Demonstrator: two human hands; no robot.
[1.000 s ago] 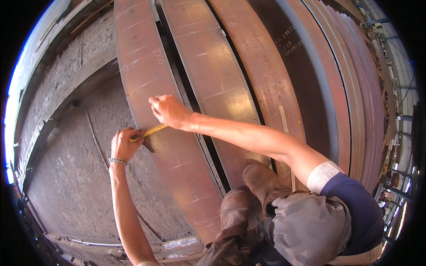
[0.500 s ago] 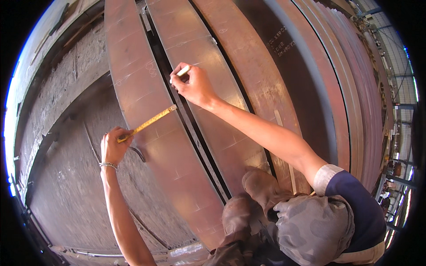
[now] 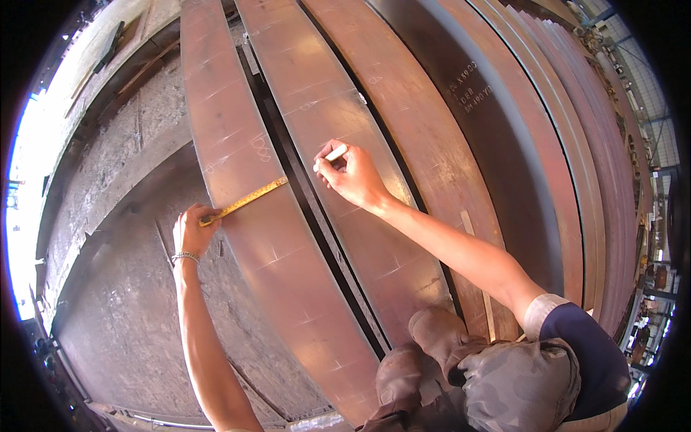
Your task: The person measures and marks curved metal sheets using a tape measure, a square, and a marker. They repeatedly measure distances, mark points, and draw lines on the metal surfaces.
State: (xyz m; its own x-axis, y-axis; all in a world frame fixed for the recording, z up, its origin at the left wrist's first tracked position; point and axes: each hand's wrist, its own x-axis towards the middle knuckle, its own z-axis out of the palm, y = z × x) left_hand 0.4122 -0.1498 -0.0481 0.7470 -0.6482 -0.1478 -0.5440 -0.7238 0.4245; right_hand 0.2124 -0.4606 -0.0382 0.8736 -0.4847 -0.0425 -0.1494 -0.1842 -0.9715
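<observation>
Left hand: the left hand (image 3: 193, 229) pinches one end of a yellow measuring tape (image 3: 245, 201) at the outer edge of a long curved steel plate (image 3: 252, 237).
Tape: lies flat across that plate (rust-brown, with chalk marks).
Right hand: the right hand (image 3: 353, 176) grips a white chalk marker (image 3: 332, 154) over the neighbouring steel plate (image 3: 338, 144).
Below: worn boots (image 3: 425, 360) stand on the plates.

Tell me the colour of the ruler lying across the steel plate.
Yellow ruler, held by the left hand; head view.
</observation>
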